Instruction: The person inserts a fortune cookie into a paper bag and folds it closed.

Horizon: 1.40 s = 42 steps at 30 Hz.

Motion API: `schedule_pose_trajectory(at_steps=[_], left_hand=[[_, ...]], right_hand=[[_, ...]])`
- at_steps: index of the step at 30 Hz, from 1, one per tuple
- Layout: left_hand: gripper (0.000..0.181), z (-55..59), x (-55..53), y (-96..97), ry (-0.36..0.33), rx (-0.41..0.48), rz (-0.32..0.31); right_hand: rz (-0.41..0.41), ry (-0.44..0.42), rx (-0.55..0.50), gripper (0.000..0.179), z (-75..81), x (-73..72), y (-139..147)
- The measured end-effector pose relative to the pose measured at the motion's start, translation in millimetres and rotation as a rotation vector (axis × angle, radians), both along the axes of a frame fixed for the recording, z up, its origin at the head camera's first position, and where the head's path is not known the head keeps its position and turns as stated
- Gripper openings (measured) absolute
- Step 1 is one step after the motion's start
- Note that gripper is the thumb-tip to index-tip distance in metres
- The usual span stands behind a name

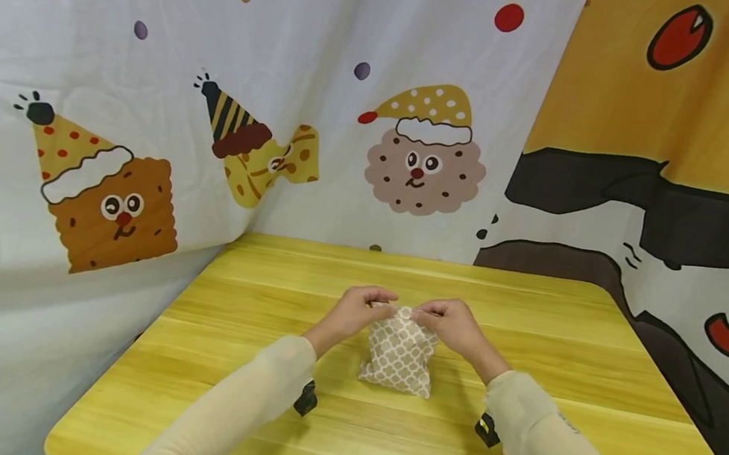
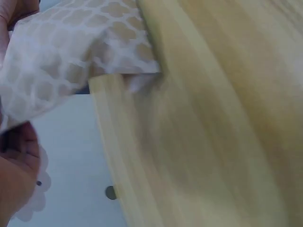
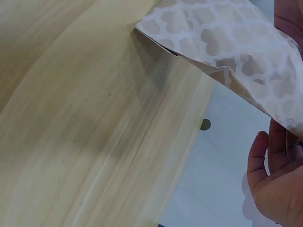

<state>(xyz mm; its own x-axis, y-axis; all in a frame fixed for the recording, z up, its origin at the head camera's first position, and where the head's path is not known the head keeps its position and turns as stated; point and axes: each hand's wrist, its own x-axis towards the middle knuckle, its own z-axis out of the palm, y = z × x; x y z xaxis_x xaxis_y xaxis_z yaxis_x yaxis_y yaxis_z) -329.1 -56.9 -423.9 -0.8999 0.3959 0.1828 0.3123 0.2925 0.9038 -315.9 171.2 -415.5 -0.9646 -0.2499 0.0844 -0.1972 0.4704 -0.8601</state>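
Note:
A small beige bag (image 1: 399,355) with a white lattice pattern is held by its top edge above the middle of the table. My left hand (image 1: 360,307) pinches the top left corner between thumb and fingers. On the opposite corner, my right hand (image 1: 452,326) has a similar pinch. A pale round spot (image 1: 405,312) shows at the top between the hands; what it is I cannot tell. The left wrist view has the bag (image 2: 47,61) at upper left, creased near its lower corner. In the right wrist view, the right hand (image 3: 281,189) is under the bag's edge. The bag's contents are hidden.
The yellow wood-grain table (image 1: 236,408) spreads out around the hands. Behind it hangs a white curtain (image 1: 335,14) printed with cartoon biscuits. A black device (image 1: 306,399) sits under the left wrist, and another black device (image 1: 487,430) under the right.

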Motion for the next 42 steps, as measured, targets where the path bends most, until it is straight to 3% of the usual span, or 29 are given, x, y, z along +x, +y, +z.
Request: schedule_pose_trajectory(at_steps=[3,8,15,24,27,37,42], left_hand=[[0.023,3.6,1.1,5.8,-0.006,-0.041,-0.008],[0.010,4.5,1.8,12.7,0.040,-0.066,0.018],[0.012,1.9,3.2,15.4,0.079,-0.081,0.037],[0.011,5.9,5.7,18.2,0.259,-0.257,0.092],[0.012,6.9,6.6,17.4,0.280,-0.294,0.102],[0.017,-1.5,-0.7,-14.0,0.322,-0.358,0.133],[0.019,-6.5,-3.7,-34.1,0.243,-0.254,0.185]], right_hand=[[0.008,0.030,-0.002,0.016,1.5,1.9,-3.1],[0.029,0.064,0.017,0.019,0.5,3.2,-6.1],[0.007,0.107,0.049,0.017,-0.4,5.3,-8.9],[0.002,0.164,0.049,0.013,-2.2,8.2,-12.7],[-0.001,0.164,0.044,0.013,-3.0,8.7,-13.4],[-0.041,0.196,0.094,0.015,-12.5,5.3,-0.4],[-0.055,0.195,0.075,0.013,-15.4,4.3,9.0]])
